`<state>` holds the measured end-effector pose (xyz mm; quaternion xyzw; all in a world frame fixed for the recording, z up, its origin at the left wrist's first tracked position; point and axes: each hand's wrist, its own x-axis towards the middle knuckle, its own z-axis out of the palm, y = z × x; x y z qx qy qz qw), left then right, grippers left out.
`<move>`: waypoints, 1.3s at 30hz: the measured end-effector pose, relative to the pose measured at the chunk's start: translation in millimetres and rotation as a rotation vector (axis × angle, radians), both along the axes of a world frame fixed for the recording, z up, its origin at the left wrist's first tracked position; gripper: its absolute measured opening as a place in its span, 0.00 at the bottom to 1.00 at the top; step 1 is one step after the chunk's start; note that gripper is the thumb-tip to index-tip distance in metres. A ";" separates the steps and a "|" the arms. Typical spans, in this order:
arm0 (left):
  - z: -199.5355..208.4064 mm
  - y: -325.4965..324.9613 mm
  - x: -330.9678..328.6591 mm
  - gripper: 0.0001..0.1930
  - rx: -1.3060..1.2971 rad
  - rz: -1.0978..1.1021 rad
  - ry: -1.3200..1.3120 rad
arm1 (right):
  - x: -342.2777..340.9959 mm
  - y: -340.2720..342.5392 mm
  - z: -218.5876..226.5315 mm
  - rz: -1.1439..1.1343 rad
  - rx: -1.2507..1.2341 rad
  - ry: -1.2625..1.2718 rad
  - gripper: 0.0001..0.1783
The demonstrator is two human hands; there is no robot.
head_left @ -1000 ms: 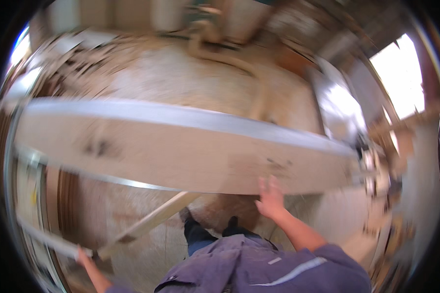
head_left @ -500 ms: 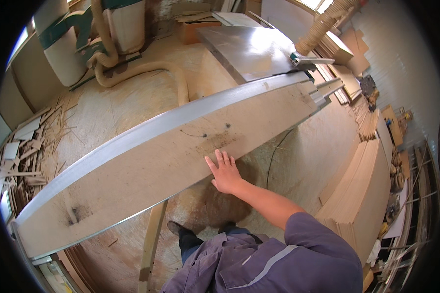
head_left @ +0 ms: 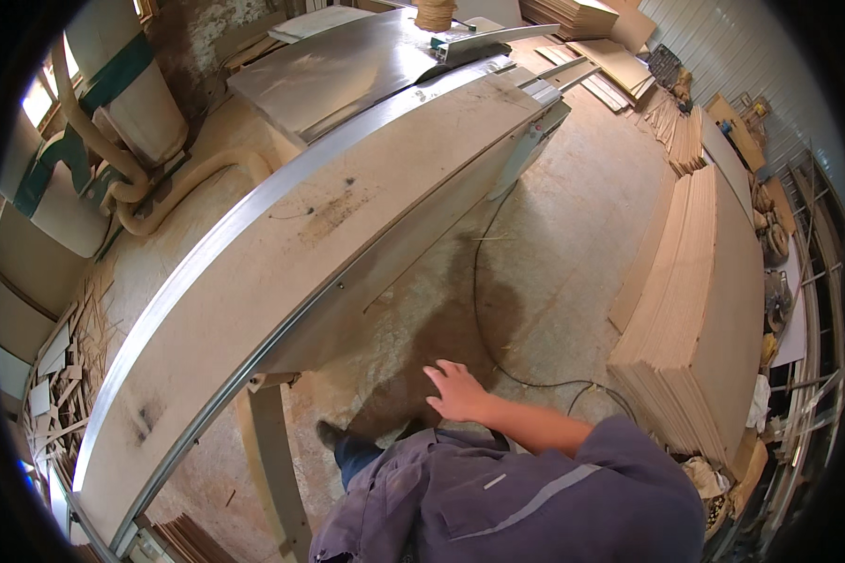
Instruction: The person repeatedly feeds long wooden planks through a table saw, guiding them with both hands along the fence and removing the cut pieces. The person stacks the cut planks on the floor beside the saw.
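My right hand point(head_left: 458, 392) hangs in the air in front of my body with its fingers apart, and nothing is in it. It is off the long sliding table point(head_left: 253, 272), which has a tan board top, a bright metal strip along its far side and dark smudges on the board. Below my hand, the concrete floor shows a dark stain. My left hand is out of the picture.
A tall stack of tan boards point(head_left: 671, 310) stands to my right. On the floor, a black cable point(head_left: 476, 291) curves between it and the table. A steel machine top point(head_left: 333, 70) joins the table's far end. Wood scraps point(head_left: 61, 403) are heaped at left, beyond the table.
My right hand has lifted off the board top and drawn back toward my body. The view has turned right, so the table and the machine appear farther left.
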<state>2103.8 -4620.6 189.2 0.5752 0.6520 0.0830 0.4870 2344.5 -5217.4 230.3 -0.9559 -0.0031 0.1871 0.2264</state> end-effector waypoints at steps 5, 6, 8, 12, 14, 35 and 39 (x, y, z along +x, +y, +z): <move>-37.8 13.2 -14.2 0.25 0.003 0.001 0.048 | -38.1 -1.5 -14.6 -0.163 -0.065 -0.018 0.35; -46.1 16.4 -19.1 0.25 0.001 0.009 0.053 | -35.8 2.6 -15.1 -0.173 -0.060 -0.058 0.35; -59.0 20.3 -31.8 0.25 -0.001 0.031 0.082 | -27.1 11.6 -18.5 -0.180 -0.024 -0.170 0.34; -81.4 25.8 -48.5 0.26 -0.009 0.077 0.134 | -17.1 31.6 -22.5 -0.158 0.065 -0.350 0.32; -92.6 25.0 -53.4 0.26 -0.023 0.103 0.154 | -19.0 38.2 -20.1 -0.151 0.070 -0.338 0.31; -90.7 61.3 -122.6 0.28 -0.013 0.369 0.337 | -237.5 -34.1 -30.6 -0.217 0.016 -0.029 0.28; -70.2 60.7 -110.1 0.29 -0.069 0.381 0.382 | -201.9 -60.1 27.1 -0.241 -0.016 -0.118 0.28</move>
